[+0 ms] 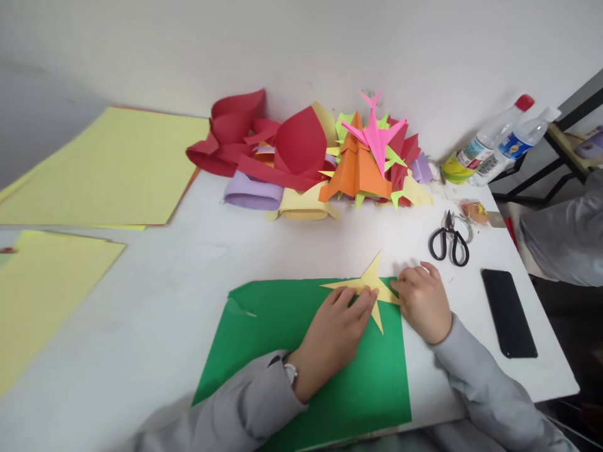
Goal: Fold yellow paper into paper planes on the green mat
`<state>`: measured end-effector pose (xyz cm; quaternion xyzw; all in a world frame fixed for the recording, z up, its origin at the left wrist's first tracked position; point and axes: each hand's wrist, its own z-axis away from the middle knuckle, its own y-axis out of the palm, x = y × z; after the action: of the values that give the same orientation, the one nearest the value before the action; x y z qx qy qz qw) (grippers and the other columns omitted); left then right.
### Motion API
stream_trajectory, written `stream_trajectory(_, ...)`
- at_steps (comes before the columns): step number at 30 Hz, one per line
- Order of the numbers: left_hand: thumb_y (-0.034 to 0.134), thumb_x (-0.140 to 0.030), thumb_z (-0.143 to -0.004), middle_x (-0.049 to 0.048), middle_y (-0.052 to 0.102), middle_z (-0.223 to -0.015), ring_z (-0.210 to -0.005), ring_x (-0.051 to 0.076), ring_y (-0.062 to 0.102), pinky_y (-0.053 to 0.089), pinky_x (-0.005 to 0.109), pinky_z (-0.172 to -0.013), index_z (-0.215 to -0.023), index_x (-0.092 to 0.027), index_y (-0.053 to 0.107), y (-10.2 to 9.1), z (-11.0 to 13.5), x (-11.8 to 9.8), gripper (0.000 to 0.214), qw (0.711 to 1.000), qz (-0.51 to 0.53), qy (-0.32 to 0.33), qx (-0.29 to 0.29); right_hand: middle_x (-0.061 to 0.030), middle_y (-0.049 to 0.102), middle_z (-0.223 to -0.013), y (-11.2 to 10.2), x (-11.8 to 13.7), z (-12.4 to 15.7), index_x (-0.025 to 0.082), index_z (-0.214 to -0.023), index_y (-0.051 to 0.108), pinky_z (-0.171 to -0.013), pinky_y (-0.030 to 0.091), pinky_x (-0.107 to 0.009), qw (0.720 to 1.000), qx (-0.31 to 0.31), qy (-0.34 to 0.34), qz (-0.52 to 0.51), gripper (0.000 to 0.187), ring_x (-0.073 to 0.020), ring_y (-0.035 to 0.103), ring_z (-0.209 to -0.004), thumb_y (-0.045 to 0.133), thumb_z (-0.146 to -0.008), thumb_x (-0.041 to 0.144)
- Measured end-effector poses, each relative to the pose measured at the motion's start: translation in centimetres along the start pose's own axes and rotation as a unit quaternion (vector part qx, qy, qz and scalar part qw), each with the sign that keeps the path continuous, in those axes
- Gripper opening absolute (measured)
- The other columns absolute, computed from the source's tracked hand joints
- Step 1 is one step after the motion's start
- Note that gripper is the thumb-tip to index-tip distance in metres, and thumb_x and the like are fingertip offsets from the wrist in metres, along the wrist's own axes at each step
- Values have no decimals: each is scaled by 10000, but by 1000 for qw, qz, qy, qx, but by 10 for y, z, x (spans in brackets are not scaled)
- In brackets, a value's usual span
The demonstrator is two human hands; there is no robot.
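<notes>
A pale yellow paper star [372,271] with long thin points lies near the top right of a green sheet of paper [254,351]. My left hand [336,326] comes over the sheet, its bent fingertips pressed together on the middle of the star. At the star's right point is my right hand [421,301], with fingers curled in and the thumb side on the tip. What lies beneath the right fingers is partly hidden. The green sheet's upper left corner is creased, with a small slit beside it.
Folded paper shapes, among them a pink plane [375,139] and red loops [301,141], are heaped by the wall. Yellow sheets [103,169] lie left. Scissors [450,242], a black phone [509,314] and two bottles [487,141] stand or lie right. Another person's grey sleeve [565,229] shows beyond the table edge.
</notes>
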<state>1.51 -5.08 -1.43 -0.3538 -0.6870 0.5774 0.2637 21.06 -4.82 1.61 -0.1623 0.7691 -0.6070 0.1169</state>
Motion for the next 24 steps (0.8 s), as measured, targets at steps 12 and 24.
stream_trajectory(12, 413, -81, -853, 164, 607, -1183, -1016, 252, 542, 462, 414, -914, -1310, -51, 483, 3, 2, -1, 464, 999, 45, -7, 0, -19, 595, -701, 2, 15, -6, 201, -633, 649, -974, 299, -414, 999, 14, -34, 38, 273, -192, 496, -759, 560, -836, 40)
stream_trajectory(24, 405, -36, -828, 200, 609, -1220, -1007, 268, 594, 495, 394, -901, -1115, -29, 638, -2, 1, -7, 370, 1000, -8, -5, -21, -36, 633, -764, 2, 22, 1, 181, -847, 697, -1015, 308, -432, 998, -48, -31, 6, 231, -202, 519, -811, 496, -895, 79)
